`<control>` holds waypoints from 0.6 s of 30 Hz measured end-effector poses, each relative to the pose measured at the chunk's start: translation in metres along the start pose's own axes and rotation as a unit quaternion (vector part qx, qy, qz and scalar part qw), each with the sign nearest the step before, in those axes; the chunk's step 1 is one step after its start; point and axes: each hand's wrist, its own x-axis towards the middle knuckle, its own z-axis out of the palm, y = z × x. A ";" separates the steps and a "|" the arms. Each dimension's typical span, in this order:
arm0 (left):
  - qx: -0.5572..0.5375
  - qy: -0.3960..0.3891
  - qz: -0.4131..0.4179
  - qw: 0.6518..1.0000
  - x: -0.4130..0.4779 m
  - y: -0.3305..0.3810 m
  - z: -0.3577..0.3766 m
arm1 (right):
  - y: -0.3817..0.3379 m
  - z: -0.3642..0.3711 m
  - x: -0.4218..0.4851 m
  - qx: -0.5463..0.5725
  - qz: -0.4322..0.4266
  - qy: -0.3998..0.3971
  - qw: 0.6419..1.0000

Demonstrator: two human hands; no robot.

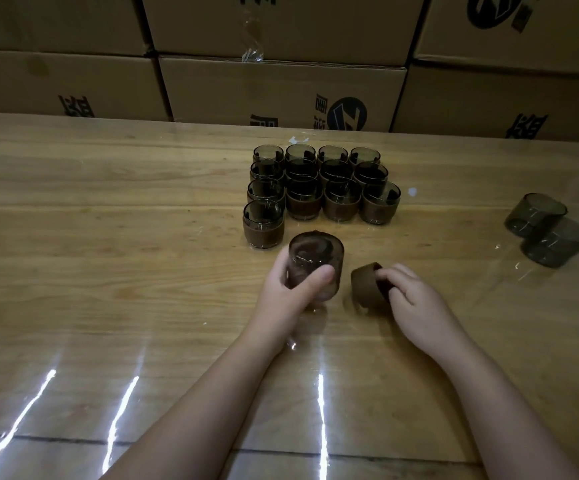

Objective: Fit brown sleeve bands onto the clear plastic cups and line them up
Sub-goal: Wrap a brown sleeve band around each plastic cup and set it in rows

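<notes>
My left hand (289, 289) grips a clear plastic cup (315, 263) just above the table, tilted, with its base turned toward me. To its right, my right hand (411, 299) pinches a loose brown sleeve band (366, 284), fingers hooked inside its opening. Cup and band are a short gap apart. Behind them stand several banded cups (319, 188) in neat rows, the nearest one (263, 225) alone at the front left.
Two bare smoky cups (547, 230) lie on their sides at the table's right. The wooden table (108, 237) has a glossy clear cover. Stacked cardboard boxes (281, 81) wall off the far edge.
</notes>
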 end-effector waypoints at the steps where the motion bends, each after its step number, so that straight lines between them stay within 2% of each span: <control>1: -0.004 -0.005 -0.005 1.000 -0.001 0.000 0.000 | 0.002 -0.002 0.000 0.003 0.003 -0.005 1.000; 5: -0.026 -0.048 -0.022 0.998 -0.003 0.002 0.003 | 0.002 -0.002 -0.001 -0.026 -0.033 -0.013 0.999; 8: -0.024 -0.061 -0.036 0.997 -0.003 0.001 0.005 | -0.001 -0.002 -0.001 -0.039 -0.035 0.032 0.998; 11: -0.010 -0.067 -0.021 0.997 -0.001 -0.004 0.004 | -0.004 -0.005 -0.004 0.002 -0.012 0.080 0.997; 13: -0.007 -0.066 -0.018 0.998 -0.001 -0.005 0.004 | -0.011 -0.008 -0.007 0.077 0.008 0.103 0.992; 15: -0.005 -0.064 -0.027 0.998 0.001 -0.007 0.003 | -0.021 -0.012 -0.011 0.202 0.032 0.108 0.973; 17: 0.000 -0.069 -0.023 0.997 0.002 -0.008 0.003 | -0.028 -0.013 -0.012 0.296 0.060 0.073 0.951; 18: 0.006 -0.071 -0.013 0.997 0.001 -0.008 0.004 | -0.030 -0.013 -0.012 0.308 0.073 0.051 0.947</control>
